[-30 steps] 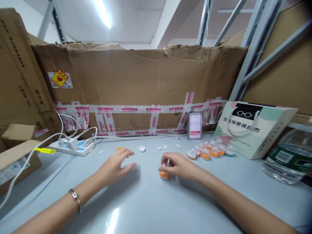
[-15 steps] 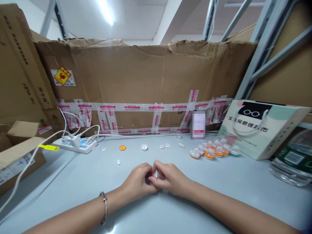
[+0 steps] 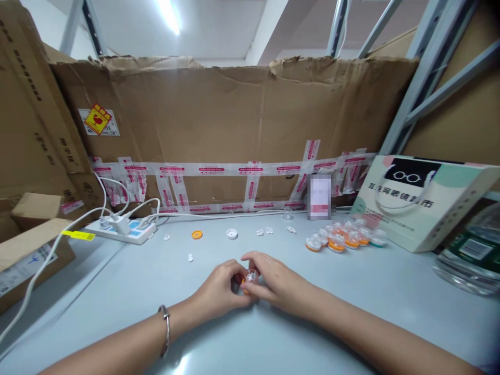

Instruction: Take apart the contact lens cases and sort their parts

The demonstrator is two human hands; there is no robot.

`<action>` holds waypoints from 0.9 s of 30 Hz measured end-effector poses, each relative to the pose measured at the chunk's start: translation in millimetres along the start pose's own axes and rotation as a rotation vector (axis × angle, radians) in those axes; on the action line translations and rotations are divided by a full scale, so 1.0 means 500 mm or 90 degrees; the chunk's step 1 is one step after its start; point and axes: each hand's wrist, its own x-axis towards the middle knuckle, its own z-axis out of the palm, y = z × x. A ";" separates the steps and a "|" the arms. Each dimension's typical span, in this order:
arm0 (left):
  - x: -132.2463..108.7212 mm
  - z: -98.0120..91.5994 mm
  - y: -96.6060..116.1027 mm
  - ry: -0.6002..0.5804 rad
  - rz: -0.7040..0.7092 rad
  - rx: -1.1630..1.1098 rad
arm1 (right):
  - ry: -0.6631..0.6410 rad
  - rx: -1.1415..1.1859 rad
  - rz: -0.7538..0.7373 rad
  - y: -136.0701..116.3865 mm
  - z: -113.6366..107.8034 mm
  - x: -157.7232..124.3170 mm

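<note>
Bracelet (image 3: pixel 164 331) on left wrist. Left hand (image 3: pixel 223 286) and right hand (image 3: pixel 279 278) meet above grey table (image 3: pixel 117 291), fingers of both curled around one small orange-and-clear capsule (image 3: pixel 251 278) between them. Farther: small white piece (image 3: pixel 190 258); then orange ring (image 3: pixel 197 235), white cup (image 3: pixel 232 234); similar capsules (image 3: pixel 336 242) clustered right, near paper bag (image 3: pixel 398 219). Taped cardboard (image 3: pixel 219 114) behind.

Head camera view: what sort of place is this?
Probably a stockroom corner used as a workspace: a large brown cardboard carton and grey metal rack posts stand beyond a smooth pale blue-grey tabletop.
</note>
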 end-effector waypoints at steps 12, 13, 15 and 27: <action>-0.001 -0.001 -0.002 0.007 -0.031 -0.028 | 0.028 0.023 0.052 -0.006 0.000 0.000; -0.001 -0.001 -0.003 0.009 -0.033 -0.031 | 0.032 0.009 0.079 -0.006 -0.001 0.000; -0.001 0.000 -0.004 0.019 -0.038 -0.024 | 0.010 0.002 0.084 -0.007 -0.001 0.000; 0.000 -0.001 -0.010 -0.001 -0.049 -0.068 | 0.023 0.053 0.069 -0.006 0.002 -0.001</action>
